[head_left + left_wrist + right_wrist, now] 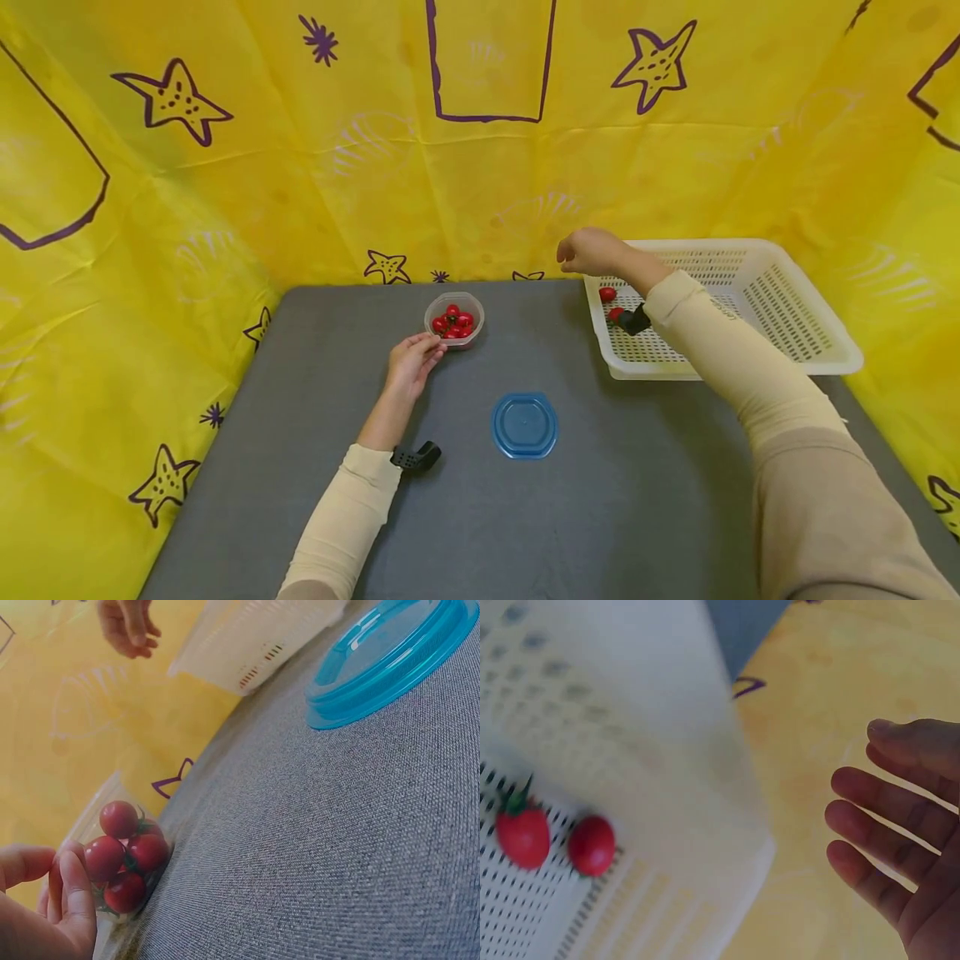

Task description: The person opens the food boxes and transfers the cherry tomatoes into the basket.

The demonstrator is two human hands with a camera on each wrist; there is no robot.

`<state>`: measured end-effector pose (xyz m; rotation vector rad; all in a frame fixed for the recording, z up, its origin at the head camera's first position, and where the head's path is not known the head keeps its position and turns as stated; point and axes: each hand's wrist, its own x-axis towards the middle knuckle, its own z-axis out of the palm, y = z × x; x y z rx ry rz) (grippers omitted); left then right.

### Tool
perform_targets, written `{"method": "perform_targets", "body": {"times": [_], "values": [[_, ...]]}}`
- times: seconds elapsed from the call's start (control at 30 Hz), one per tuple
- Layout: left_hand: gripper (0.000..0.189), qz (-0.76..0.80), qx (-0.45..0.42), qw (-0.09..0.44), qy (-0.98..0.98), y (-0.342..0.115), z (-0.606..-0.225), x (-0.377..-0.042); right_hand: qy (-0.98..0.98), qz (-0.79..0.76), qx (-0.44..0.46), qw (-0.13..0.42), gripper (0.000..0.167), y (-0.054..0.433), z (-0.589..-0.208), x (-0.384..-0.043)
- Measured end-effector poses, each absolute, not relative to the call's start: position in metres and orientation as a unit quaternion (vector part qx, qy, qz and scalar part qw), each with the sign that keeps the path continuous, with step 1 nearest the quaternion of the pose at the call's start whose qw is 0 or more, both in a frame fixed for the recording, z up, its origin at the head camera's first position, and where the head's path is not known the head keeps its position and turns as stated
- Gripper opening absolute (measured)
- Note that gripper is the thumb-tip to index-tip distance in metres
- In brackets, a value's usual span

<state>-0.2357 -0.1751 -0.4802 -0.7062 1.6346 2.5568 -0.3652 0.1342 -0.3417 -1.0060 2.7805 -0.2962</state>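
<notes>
Several cherry tomatoes (453, 320) with green stems fill a small clear plastic container (480, 314) at the back of the table. My left hand (408, 363) pinches the near-left rim of this container between thumb and fingers. Past the left end of a white perforated basket (787, 304), my right hand (592, 252) hovers in the air. In the right wrist view its fingers (881, 836) are loosely extended and hold nothing. Two more tomatoes lie in the basket: a red tomato (592, 846) and a stemmed tomato (523, 836) beside it.
A blue lid (525, 426) lies flat on the grey tabletop (600, 500), between the container and the basket and closer to me. A yellow curtain (300, 200) with purple drawings hangs behind the table and along both sides.
</notes>
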Motion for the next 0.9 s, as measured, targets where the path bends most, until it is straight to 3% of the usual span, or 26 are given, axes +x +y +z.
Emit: {"method": "perform_targets", "body": {"times": [0.47,0.9], "values": [[0.008,0.817,-0.23,0.02,0.528,-0.175,-0.481,-0.238,0.907,-0.128,-0.395,0.07,0.019,0.08,-0.352,-0.358],[0.007,0.823,-0.226,0.013,0.522,-0.176,-0.481,-0.236,0.889,-0.137,-0.419,0.124,0.021,0.027,-0.37,-0.344]]}}
